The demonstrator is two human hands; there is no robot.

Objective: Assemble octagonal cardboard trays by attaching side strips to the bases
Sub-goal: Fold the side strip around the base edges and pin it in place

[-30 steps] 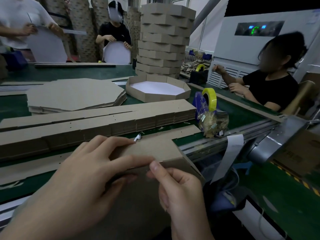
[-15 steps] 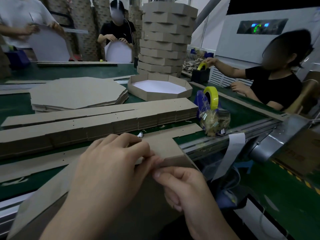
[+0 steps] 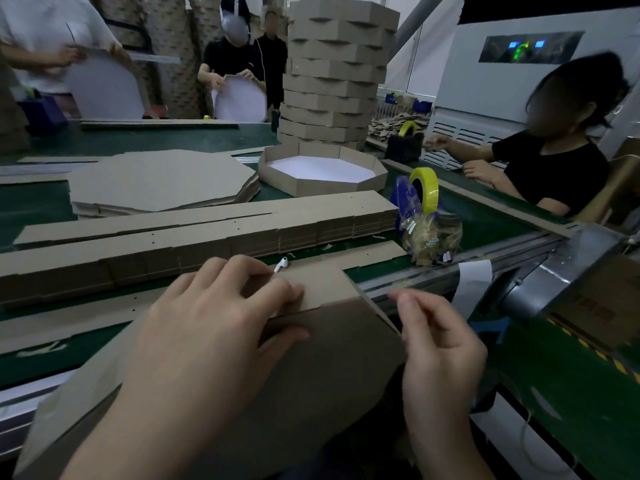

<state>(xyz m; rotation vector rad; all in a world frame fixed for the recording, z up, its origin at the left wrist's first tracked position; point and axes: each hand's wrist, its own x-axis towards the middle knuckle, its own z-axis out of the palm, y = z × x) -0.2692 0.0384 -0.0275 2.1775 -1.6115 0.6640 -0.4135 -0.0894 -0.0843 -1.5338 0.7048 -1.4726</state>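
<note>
A brown octagonal cardboard base (image 3: 329,362) leans over the table's near edge, tilted toward me. A side strip (image 3: 323,284) is folded along its upper edge and runs off to the left across the green table. My left hand (image 3: 214,323) grips that edge, fingers over the strip and thumb on the base's near face. My right hand (image 3: 440,344) is at the base's right corner. Its curled fingers meet the strip's angled section there, and that contact is partly hidden.
A stack of side strips (image 3: 207,233) lies across the table, with a pile of flat bases (image 3: 162,181) behind it. Farther back are a finished tray (image 3: 322,188) and a tall tower of trays (image 3: 336,71). A white earbud (image 3: 281,264), yellow tape (image 3: 424,188), and other workers are nearby.
My right hand has slid right along the top edge to the base's corner. My left hand has shifted right along the strip, pressing it down.
</note>
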